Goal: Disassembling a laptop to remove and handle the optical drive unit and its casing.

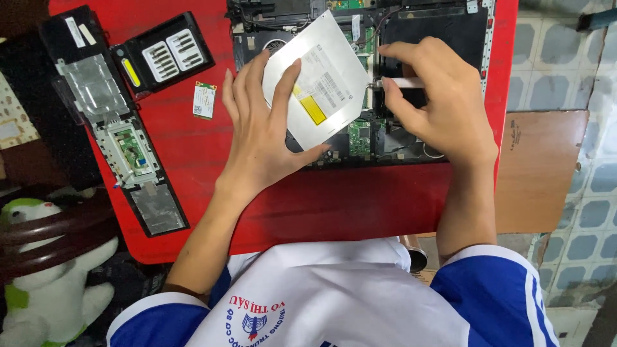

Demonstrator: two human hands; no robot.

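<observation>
Two hands work a flat silver drive over an opened laptop on a red table.

Nearest, the person's white and blue shirt (334,302) fills the lower frame. Above it the left hand (260,132) curls around the disc drive (321,80), thumb under its lower edge and fingers spread along its left side, tilting it so the right edge is reachable. The right hand (437,99) pinches a thin white-handled screwdriver (402,82), its tip meeting that edge. The drive hovers above the open laptop base (418,29). On the red table (193,148) to the left lie a removed palm-rest panel (122,135), a small circuit card (205,99) and, farther back, an open bit case (164,54).
</observation>
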